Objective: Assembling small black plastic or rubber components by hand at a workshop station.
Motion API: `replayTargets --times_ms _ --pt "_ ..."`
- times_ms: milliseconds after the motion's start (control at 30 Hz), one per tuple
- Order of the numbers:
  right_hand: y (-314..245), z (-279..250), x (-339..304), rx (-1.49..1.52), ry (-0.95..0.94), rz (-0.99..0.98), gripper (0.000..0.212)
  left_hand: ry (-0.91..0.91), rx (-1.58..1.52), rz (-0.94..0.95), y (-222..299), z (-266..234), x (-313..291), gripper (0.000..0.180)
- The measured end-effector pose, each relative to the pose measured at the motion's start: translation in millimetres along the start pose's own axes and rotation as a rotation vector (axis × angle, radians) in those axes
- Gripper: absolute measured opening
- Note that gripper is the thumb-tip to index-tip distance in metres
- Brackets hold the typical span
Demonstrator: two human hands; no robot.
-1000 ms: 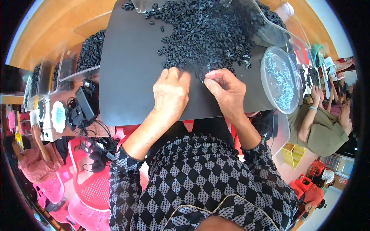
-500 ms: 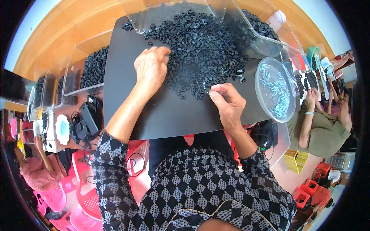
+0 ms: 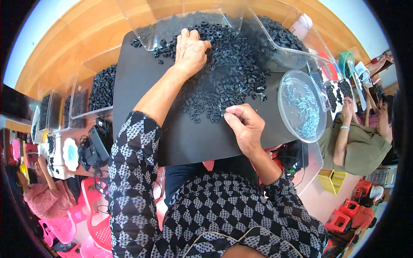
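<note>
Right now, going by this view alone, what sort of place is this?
Probably an assembly or sorting workshop: small black parts lie heaped on the dark table, a round clear tray holds pale blue pieces, and a co-worker in an olive top is nearby.

The table (image 3: 198, 144) has a smooth, dark, mostly matt top. Toward its far edge, the small black parts (image 3: 236, 75) look like hard plastic with a dull sheen. The tray (image 3: 144, 32) over that edge is clear, glossy plastic; the dish (image 3: 288, 117) by the right edge is smooth, translucent plastic. Beyond the far edge, the panel (image 3: 69, 38) looks like smooth wood. The checked sleeve (image 3: 135, 144) is soft cloth.
</note>
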State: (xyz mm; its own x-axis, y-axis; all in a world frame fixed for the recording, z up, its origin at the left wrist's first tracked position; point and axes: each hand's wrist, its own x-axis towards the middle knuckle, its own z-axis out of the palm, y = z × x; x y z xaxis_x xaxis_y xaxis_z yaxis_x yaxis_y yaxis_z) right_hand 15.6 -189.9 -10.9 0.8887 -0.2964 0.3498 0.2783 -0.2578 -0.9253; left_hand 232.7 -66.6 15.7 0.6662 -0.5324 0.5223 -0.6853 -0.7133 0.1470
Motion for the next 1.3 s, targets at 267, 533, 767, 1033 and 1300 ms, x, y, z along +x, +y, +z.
replayTargets --times_ms 267,533,767,1033,1300 --pt "-3 -3 3 -0.028 -0.006 -0.05 0.013 -0.016 -0.155 -0.014 9 7 4 0.016" --pt "-9 -1 0 -0.047 -0.014 -0.016 0.01 -0.031 -0.242 -0.117 16 7 -1 0.015" --pt "0 -1 -1 -0.022 0.016 -0.042 0.012 -0.18 -0.962 -0.475 25 -50 -38 0.013" --pt "-3 2 1 0.046 -0.008 -0.062 0.014 -0.11 -1.489 -0.638 64 -85 -129 0.026" --pt "-31 14 0 0.018 -0.103 -0.169 0.018 -0.055 -1.386 -0.783 92 -89 -158 0.018"
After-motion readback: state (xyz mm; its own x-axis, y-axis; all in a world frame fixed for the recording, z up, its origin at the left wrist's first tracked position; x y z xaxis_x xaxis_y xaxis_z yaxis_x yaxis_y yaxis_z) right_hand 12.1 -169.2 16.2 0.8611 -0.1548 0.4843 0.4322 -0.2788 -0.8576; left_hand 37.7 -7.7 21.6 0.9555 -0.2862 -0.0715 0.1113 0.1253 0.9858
